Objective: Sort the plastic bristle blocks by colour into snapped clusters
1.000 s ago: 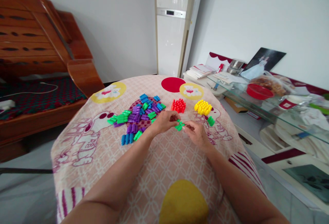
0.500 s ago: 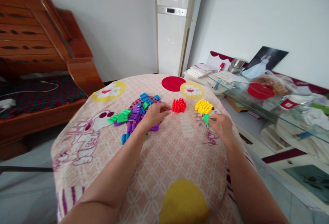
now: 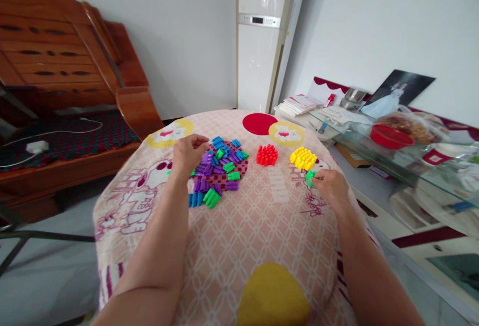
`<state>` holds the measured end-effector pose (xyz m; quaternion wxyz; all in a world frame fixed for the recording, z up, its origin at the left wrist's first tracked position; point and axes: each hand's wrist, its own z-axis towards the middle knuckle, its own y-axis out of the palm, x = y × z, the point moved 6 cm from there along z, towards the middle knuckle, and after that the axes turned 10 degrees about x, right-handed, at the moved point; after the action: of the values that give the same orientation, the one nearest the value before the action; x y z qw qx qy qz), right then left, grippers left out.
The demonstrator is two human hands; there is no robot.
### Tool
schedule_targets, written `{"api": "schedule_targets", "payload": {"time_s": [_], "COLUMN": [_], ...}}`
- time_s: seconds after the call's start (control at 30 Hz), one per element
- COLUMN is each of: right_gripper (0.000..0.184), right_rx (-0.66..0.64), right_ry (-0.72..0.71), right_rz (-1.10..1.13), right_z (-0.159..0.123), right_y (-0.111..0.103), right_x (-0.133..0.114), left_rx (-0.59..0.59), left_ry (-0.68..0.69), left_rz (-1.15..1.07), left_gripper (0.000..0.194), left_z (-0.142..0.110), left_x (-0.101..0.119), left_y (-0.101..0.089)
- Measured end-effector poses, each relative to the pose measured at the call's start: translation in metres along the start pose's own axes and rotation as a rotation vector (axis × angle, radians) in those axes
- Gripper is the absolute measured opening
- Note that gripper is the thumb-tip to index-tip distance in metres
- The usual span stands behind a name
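Note:
My left hand (image 3: 188, 154) hovers over the left side of a loose pile of purple blocks (image 3: 204, 167), blue blocks (image 3: 195, 199) and green blocks (image 3: 212, 197). Its fingers reach out to the right with nothing visible in them. At the right of the table, my right hand (image 3: 330, 186) pinches a green plastic block (image 3: 310, 177) close to the tablecloth. Just beyond it stands a tight cluster of yellow blocks (image 3: 303, 158). A similar cluster of red blocks (image 3: 267, 155) stands between the pile and the yellow ones.
A patterned tablecloth (image 3: 239, 246) covers the round table. To the right, a glass shelf (image 3: 422, 171) bears a red bowl (image 3: 391, 137), papers and bags. A wooden bench (image 3: 63, 66) is on the left, and a tall white cabinet-like appliance (image 3: 256, 61) stands behind.
My left hand has moved left across the pile, uncovering blocks on its right side. My right hand stays by the yellow cluster with the green block. The view has shifted slightly.

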<state>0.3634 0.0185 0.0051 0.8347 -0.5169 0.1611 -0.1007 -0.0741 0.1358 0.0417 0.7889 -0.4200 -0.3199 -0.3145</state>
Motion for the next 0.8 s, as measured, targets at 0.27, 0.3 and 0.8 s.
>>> {"api": "schedule_targets", "payload": {"time_s": [0.27,0.3,0.8], "right_gripper": [0.015,0.016,0.033], "right_rx": [0.114,0.148,0.192], "right_ry": [-0.020,-0.026,-0.081], "right_rz": [0.148,0.182,0.310], "right_z": [0.002,0.002,-0.006], "right_y": [0.006,0.004,-0.001], "right_x": [0.008,0.008,-0.014], "left_rx": [0.047,0.061,-0.426], "left_ry": [-0.015,-0.020,0.016], "left_rz": [0.300,0.333,0.511], "left_gripper": [0.032,0.034,0.039], "left_z": [0.008,0.009,0.000], "left_x": [-0.027,-0.033,-0.059], "left_y": [-0.014,-0.019,0.006]}}
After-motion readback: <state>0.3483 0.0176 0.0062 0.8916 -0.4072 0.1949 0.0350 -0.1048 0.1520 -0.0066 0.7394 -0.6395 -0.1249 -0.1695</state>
